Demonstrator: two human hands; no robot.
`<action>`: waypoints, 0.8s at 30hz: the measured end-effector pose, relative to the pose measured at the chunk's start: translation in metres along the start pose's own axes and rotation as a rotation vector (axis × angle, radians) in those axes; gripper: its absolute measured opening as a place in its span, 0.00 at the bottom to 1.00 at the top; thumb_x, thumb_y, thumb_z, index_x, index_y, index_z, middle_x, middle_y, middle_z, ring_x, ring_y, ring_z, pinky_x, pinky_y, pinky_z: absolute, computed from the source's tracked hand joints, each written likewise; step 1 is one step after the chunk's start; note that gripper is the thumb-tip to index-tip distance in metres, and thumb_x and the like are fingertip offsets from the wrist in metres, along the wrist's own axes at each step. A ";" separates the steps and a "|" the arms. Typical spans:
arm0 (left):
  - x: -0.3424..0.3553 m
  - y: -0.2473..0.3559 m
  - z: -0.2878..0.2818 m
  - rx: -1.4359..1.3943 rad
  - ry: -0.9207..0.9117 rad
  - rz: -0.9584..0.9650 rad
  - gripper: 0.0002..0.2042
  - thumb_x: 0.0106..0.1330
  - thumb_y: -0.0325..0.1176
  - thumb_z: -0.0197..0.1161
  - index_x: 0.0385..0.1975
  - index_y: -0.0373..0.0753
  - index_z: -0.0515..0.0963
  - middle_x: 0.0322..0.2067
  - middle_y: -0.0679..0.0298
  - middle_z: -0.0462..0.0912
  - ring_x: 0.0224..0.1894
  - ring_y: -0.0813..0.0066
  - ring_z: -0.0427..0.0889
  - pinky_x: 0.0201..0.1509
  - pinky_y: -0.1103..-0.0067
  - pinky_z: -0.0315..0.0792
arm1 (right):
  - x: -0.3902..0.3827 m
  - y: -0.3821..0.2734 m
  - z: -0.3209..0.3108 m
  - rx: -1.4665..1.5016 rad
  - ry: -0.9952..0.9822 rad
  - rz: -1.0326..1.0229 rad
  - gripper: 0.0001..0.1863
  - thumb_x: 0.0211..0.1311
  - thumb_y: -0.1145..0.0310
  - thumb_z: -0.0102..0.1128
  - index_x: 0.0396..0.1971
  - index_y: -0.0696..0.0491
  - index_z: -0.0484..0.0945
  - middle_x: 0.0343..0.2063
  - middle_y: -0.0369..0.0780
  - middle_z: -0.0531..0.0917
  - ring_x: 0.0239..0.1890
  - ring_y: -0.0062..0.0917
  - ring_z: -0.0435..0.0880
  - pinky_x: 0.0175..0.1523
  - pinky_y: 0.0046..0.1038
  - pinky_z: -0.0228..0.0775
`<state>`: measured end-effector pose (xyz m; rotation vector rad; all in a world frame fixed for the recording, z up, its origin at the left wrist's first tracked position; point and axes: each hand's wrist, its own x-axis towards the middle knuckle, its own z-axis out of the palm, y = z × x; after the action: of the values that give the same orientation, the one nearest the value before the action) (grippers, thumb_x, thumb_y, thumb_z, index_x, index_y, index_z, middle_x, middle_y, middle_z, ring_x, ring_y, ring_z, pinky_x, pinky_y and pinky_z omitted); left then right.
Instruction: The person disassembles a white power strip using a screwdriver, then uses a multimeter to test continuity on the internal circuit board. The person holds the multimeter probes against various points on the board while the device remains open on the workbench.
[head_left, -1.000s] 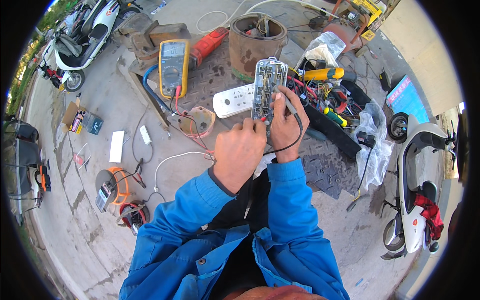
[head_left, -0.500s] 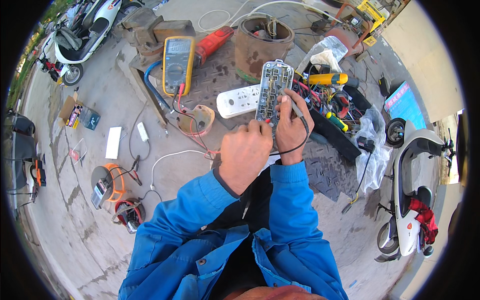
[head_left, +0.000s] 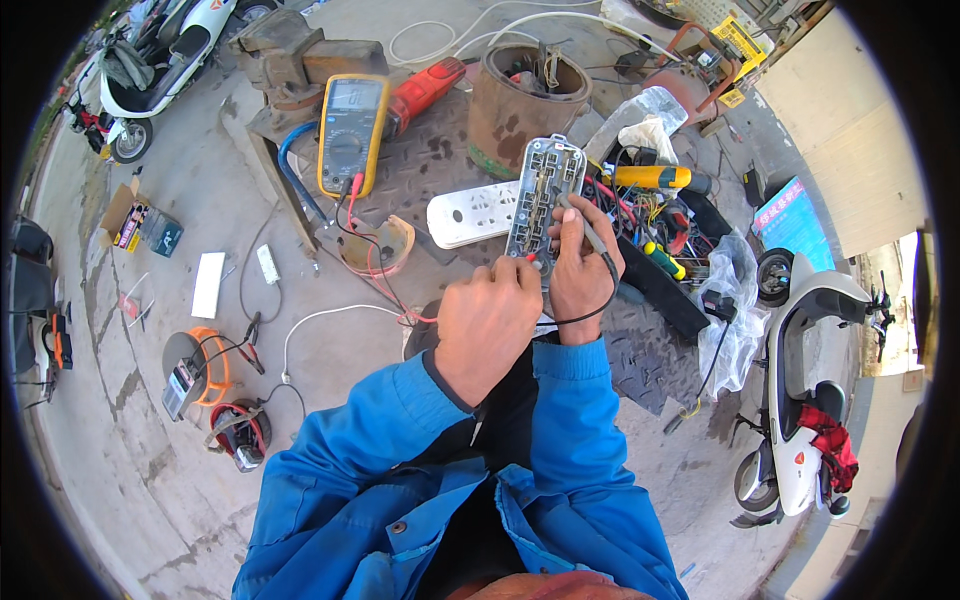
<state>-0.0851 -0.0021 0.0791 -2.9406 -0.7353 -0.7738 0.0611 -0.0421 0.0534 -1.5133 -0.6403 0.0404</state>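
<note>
Above the dark metal plate [head_left: 420, 170], my left hand [head_left: 487, 325] pinches a red probe [head_left: 530, 258] and my right hand [head_left: 583, 268] a black probe [head_left: 590, 235], fingers closed, against the opened power strip [head_left: 543, 195]. Its cover is off, contacts bared; I judge testing underway, reassembly left.

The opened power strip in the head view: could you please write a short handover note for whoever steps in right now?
Left hand: closed on a red test probe, tip at the lower end of the opened grey power strip.
Right hand: steadies the strip's lower end and holds a black probe against its contacts.
Both leads run to the yellow multimeter lying on the floor at upper left.
The white socket cover lies beside the strip, to its left.
Done: strip opened, probes placed.
Left: cover not yet refitted; the meter's display is too small to read.
</note>
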 end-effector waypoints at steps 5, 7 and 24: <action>0.000 -0.002 0.000 -0.014 0.000 0.002 0.11 0.63 0.30 0.70 0.45 0.37 0.85 0.33 0.63 0.85 0.32 0.68 0.91 0.27 0.71 0.81 | -0.001 -0.001 0.000 -0.029 0.000 0.003 0.13 0.83 0.72 0.65 0.57 0.63 0.88 0.41 0.41 0.94 0.38 0.19 0.90 0.45 0.24 0.84; 0.001 -0.003 0.000 -0.017 -0.006 0.005 0.11 0.63 0.30 0.70 0.45 0.37 0.85 0.33 0.63 0.85 0.32 0.68 0.91 0.27 0.71 0.81 | 0.000 -0.001 0.000 -0.027 -0.007 0.002 0.12 0.83 0.72 0.65 0.57 0.63 0.88 0.40 0.41 0.93 0.38 0.19 0.90 0.44 0.24 0.83; 0.000 -0.003 -0.001 -0.026 -0.027 -0.002 0.13 0.64 0.29 0.72 0.48 0.35 0.87 0.33 0.63 0.85 0.32 0.68 0.91 0.26 0.72 0.82 | 0.000 -0.005 0.002 -0.048 0.009 0.012 0.12 0.83 0.73 0.65 0.56 0.63 0.88 0.38 0.39 0.92 0.37 0.17 0.89 0.43 0.23 0.82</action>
<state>-0.0862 0.0003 0.0796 -2.9794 -0.7351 -0.7508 0.0585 -0.0403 0.0582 -1.5633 -0.6292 0.0275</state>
